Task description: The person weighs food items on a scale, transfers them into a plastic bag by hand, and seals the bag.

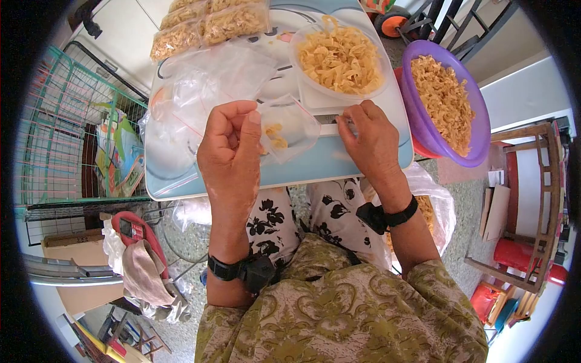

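Observation:
My left hand (230,142) is closed, its thumb and fingers pinching the edge of a small clear zip bag (296,124). A few yellow curled pieces (276,136) lie inside the bag. Over the front edge of a white scale (330,129), my right hand (372,136) has its fingers curled in toward the thumb; whatever it may hold does not show. On the scale stands a clear plastic bowl (295,57) heaped with yellow dried strips (342,57).
Flat clear bags (212,75) cover the table's left half, with filled bags (233,24) behind them. A purple basin (481,130) of similar dried pieces (442,100) stands right of the table (284,175). A green wire cage (60,133) is at left.

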`<state>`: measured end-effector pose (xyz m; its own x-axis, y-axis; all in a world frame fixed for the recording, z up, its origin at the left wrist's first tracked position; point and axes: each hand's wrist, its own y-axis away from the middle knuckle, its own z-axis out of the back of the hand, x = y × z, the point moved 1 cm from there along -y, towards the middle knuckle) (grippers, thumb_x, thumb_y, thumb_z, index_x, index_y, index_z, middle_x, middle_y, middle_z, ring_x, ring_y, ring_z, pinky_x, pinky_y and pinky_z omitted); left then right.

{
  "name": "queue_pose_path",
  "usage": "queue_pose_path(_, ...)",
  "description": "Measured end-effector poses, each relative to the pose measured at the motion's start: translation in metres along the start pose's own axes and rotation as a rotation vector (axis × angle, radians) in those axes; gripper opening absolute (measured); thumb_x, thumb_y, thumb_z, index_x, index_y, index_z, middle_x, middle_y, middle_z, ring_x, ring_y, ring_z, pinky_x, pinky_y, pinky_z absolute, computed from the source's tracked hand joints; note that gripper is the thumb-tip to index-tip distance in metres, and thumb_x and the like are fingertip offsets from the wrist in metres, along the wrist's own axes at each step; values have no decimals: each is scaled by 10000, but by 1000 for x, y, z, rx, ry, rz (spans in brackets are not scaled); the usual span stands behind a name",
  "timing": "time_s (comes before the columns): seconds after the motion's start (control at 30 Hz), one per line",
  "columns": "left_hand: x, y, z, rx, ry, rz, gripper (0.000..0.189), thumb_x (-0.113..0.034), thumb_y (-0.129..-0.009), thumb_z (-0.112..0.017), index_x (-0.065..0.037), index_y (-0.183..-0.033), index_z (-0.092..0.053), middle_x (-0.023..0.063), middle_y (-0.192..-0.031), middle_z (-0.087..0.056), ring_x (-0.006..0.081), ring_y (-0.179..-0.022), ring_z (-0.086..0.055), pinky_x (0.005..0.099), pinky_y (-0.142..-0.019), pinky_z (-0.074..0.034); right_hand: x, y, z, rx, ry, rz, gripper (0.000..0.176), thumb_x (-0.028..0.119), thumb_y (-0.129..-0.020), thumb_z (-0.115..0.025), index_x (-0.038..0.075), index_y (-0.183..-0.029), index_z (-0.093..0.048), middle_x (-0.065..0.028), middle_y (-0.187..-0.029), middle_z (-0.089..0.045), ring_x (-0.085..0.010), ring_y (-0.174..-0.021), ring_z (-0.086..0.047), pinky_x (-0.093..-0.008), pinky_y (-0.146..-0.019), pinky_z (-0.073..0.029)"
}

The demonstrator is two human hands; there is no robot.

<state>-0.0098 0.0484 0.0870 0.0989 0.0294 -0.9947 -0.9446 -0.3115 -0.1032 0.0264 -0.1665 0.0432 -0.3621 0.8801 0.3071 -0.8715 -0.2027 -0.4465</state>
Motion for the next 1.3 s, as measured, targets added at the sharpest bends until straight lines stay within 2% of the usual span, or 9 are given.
queue_pose_path(0.1, 2, -1, 1, -3, -17, 4, 163, -128, -965, -611, -31, -1096, -609, -6, -804, -597, 28, -591, -476, 176, -506, -377, -2, 2, 2, -33, -4, -6, 151, 165, -823, -711, 54, -849, -612, -89, -833, -580, -299, -780, -618, -405, -636, -511)
queue_pose_path(0.3, 2, 1, 0, 16, 13, 0, 163, -128, -967, -609, -28, -1097, -606, -4, -804, -599, 31, -577, -480, 176, -499, -384, 32, 8, 51, -110, -445, -141, 111, 92, -817, -733, 58, -903, -673, -86, -769, -611, -270, -701, -603, -359, -579, -485)
queue_pose_path(0.37, 2, 2, -1, 16, 3, 13, 163, -128, -968, -608, -29, -1098, -605, -2, -808, -601, 32, -576, -480, 177, -500, -386, 44, 5, 61, -213, -461, 161, 147, 79, -805, -744, 61, -934, -677, -80, -747, -604, -248, -687, -595, -341, -566, -483)
queue_pose_path(0.47, 1, 2, -2, 10, -1, 20, 166, -131, -969, -608, -29, -1099, -603, 2, -816, -606, 34, -576, -482, 177, -502, -388, 61, -3, 58, -200, -513, 311, 171, 79, -806, -739, 60, -963, -673, -83, -789, -615, -255, -711, -611, -345, -586, -497)
queue_pose_path(0.67, -5, 4, 0, -4, 14, 27, 170, -138, -968, -610, -28, -1098, -602, 6, -808, -610, 34, -572, -481, 181, -500, -389, 64, -7, 38, -55, -457, 238, 247, 64, -807, -728, 52, -1043, -659, -100, -882, -624, -281, -720, -615, -358, -604, -509)
queue_pose_path(0.8, -5, 2, 1, -3, 31, 65, 166, -142, -969, -607, -33, -1093, -602, -3, -789, -593, 33, -565, -473, 183, -492, -383, 43, -13, 58, -109, -370, 219, 243, 74, -824, -717, 53, -1058, -657, -107, -879, -624, -258, -700, -612, -352, -605, -507)
queue_pose_path(0.97, -3, 1, 0, 8, 118, 101, 159, -139, -968, -604, -35, -1088, -602, -22, -753, -551, 31, -563, -464, 182, -487, -371, 3, -49, 96, -120, -140, 0, 231, 104, -870, -681, 38, -1088, -649, -114, -906, -637, -228, -735, -626, -345, -644, -510)
queue_pose_path(1.2, -2, -1, 2, -4, 86, 95, 160, -145, -969, -606, -35, -1085, -602, -23, -764, -559, 26, -576, -466, 177, -497, -369, -31, -108, 87, 18, -196, 186, 254, 188, -912, -626, 30, -1110, -650, -150, -987, -660, -295, -814, -646, -385, -766, -515)
queue_pose_path(1.3, -4, -1, 1, 2, 54, 90, 158, -145, -972, -602, -34, -1085, -602, -21, -776, -575, 24, -579, -468, 177, -497, -369, -51, -138, 66, 20, -94, 397, 294, 141, -917, -627, 49, -1196, -615, -97, -1096, -646, -215, -889, -613, -329, -738, -479)
